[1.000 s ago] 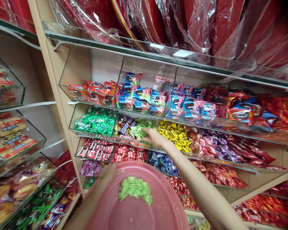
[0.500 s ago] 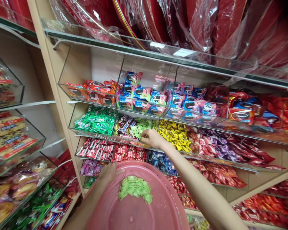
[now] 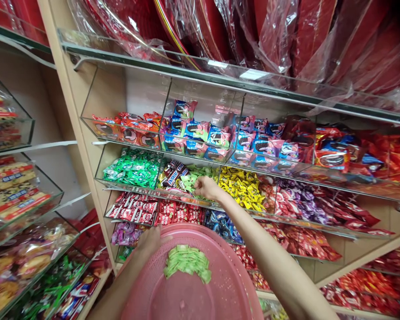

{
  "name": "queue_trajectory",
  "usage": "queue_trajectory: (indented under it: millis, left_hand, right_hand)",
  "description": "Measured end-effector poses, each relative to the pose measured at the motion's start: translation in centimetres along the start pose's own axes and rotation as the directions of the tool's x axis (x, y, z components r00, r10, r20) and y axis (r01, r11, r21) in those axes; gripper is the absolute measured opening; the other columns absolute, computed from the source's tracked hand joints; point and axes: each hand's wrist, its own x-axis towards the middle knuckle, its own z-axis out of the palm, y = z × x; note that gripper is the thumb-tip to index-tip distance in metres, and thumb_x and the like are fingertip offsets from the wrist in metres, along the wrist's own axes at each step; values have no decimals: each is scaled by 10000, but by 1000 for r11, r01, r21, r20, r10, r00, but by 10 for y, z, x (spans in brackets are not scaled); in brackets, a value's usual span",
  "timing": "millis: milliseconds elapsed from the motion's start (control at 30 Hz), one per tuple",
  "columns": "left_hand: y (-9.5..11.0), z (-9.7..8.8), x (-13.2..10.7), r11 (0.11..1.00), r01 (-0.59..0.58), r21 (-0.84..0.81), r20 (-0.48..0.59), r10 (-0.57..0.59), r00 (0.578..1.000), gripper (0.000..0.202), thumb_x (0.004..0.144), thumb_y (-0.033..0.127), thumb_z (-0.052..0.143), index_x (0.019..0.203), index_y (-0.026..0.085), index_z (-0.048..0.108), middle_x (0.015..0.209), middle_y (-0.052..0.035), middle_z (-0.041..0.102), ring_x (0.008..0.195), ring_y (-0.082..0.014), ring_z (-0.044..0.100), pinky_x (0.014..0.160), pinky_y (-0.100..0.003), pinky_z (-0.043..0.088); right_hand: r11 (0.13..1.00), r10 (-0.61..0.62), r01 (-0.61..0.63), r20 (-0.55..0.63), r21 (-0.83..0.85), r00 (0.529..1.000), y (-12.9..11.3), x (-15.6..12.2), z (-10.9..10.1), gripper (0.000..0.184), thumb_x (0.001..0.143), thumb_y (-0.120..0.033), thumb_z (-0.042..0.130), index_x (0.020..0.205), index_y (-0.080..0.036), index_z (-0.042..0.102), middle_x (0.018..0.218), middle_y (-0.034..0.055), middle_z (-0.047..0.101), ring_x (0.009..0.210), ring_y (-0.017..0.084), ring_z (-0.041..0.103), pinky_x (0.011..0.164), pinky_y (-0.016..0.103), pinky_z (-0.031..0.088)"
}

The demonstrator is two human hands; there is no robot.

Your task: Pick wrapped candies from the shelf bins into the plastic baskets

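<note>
My left hand grips the rim of a pink plastic basket at its far left side; the fingers are partly blurred. Inside the basket lies a pile of light green wrapped candies, toward its far wall. My right hand reaches over the front of a clear shelf bin, fingers curled closed on the light green candies there. The fingertips are partly hidden among the wrappers. Snickers bars lie in the same bin, just left of my right hand.
Green-wrapped sweets fill the bin to the left, yellow-wrapped sweets the one to the right. Above are blue and pink cookie packs behind a clear front panel. A glass shelf edge with red plastic-wrapped goods overhangs. Another rack stands left.
My right hand has shifted slightly left and its fingers have curled in tighter on the light green candies. The left hand and the basket have stayed in place.
</note>
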Motion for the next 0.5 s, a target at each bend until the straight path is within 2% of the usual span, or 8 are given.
queue_trajectory:
  millis: [133,500]
  left_hand:
    - [-1,1,0,1000,-15,-10,-14,15,1000,682,759,665,379,1141,122,537,1017,-171,654,928,-306,610,746,-356,424]
    - [5,-9,-6,1000,3,4,10,-3,1000,660,778,631,354,1147,115,535,1013,-181,655,952,-314,608,758,-377,441]
  right_hand:
    - [997,42,-45,38,60,998,1,0,-1,259,603,-119,712,834,-131,593,682,-31,606,607,80,511,561,170,382]
    - [989,135,-129,76,-75,988,-7,0,-5,248,571,-194,747,762,-151,594,656,-29,551,600,91,480,543,182,378]
